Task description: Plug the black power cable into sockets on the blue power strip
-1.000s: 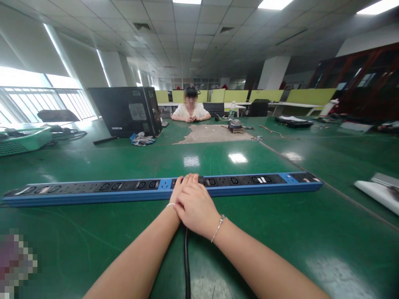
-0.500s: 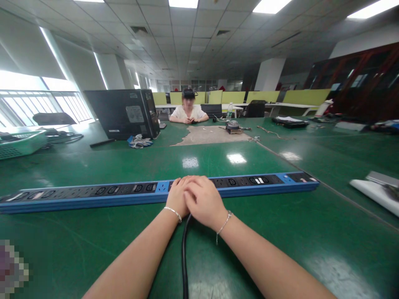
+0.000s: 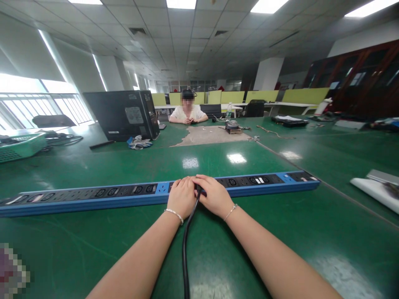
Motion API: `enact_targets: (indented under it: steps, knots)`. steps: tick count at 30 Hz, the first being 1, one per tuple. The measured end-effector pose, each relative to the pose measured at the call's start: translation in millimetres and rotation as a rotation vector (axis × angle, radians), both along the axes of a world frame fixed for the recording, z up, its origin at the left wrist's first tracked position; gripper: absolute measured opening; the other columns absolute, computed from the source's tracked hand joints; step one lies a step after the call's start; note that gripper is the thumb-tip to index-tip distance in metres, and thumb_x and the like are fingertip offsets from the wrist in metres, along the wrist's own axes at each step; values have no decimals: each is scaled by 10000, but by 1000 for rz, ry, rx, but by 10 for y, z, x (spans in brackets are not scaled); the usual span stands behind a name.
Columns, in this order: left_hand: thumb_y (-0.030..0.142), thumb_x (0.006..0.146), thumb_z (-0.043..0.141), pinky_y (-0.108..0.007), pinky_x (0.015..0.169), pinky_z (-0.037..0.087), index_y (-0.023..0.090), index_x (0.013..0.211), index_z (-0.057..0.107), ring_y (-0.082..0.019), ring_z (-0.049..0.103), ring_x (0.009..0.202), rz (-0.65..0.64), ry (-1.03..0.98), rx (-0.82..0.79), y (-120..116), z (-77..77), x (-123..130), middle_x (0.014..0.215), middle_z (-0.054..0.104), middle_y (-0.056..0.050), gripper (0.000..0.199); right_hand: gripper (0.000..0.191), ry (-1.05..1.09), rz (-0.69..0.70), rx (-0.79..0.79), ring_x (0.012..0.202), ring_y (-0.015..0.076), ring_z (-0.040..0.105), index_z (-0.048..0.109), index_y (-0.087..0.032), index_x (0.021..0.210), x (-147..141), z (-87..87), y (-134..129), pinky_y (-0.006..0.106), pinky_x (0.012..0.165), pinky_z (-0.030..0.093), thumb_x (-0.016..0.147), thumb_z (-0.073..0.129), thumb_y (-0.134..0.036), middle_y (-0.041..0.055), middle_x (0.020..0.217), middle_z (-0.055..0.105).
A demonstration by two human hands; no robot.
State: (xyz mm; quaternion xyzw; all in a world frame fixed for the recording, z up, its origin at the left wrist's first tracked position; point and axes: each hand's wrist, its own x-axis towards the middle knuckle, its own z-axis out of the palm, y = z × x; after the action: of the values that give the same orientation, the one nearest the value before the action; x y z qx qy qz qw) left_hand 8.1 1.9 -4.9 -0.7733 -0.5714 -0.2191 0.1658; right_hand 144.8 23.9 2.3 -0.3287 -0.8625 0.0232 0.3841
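Observation:
A long blue power strip (image 3: pixel 268 189) with black socket panels lies across the green table in front of me. My left hand (image 3: pixel 183 196) is closed over the middle of the strip, its fingers curled onto the socket face. Right beside it, my right hand (image 3: pixel 215 196) is closed around the end of a black power cord (image 3: pixel 186 257), where it meets the strip. Most of the plug and the socket under it are hidden by my fingers. From between my hands the cord runs down toward me and out of view.
Across the table sits a person (image 3: pixel 188 113) with hands together. A black computer case (image 3: pixel 123 115), work gloves (image 3: pixel 139 143) and a green basket (image 3: pixel 21 148) are at left. A bottle (image 3: pixel 229 111) stands farther back; a white object (image 3: pixel 375 193) lies at right.
My right hand has shifted slightly right, off the left hand it overlapped. The cord's upper end now shows between my hands. The strip has barely moved.

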Motion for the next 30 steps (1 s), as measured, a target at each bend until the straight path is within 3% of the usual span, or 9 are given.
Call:
enact_targets:
  steps: [8, 17, 20, 30]
  knots:
    - [252, 869, 366, -419, 943, 375, 145, 1091, 551, -240, 535, 1096, 116, -76, 24, -1, 17, 12, 1145, 617, -122, 308, 223, -25, -174, 33, 916, 161, 566, 612, -155, 954, -158, 15, -3, 272, 858, 448, 823, 432, -150, 72, 972, 635]
    - [270, 881, 349, -384, 910, 384, 157, 1074, 551, -219, 552, 1045, 90, -56, 27, 1, 20, 6, 1096, 631, -101, 301, 267, -126, -260, 9, 877, 157, 587, 609, -173, 1027, -169, 12, 47, 255, 824, 423, 862, 406, -225, 60, 1017, 648]
    - [257, 885, 336, -384, 906, 383, 160, 1048, 557, -218, 556, 1031, 104, -62, 16, -3, 29, 6, 1071, 637, -97, 291, 270, -128, -231, 15, 914, 149, 582, 601, -181, 1039, -177, 4, 52, 244, 843, 413, 867, 397, -220, 49, 1039, 644]
    - [256, 882, 343, -372, 892, 394, 162, 1042, 560, -212, 563, 1011, 81, -58, 32, -2, 16, -4, 1048, 642, -97, 285, 260, -139, -302, -42, 886, 156, 598, 606, -208, 1010, -210, 18, 26, 260, 827, 411, 879, 388, -262, 40, 976, 666]
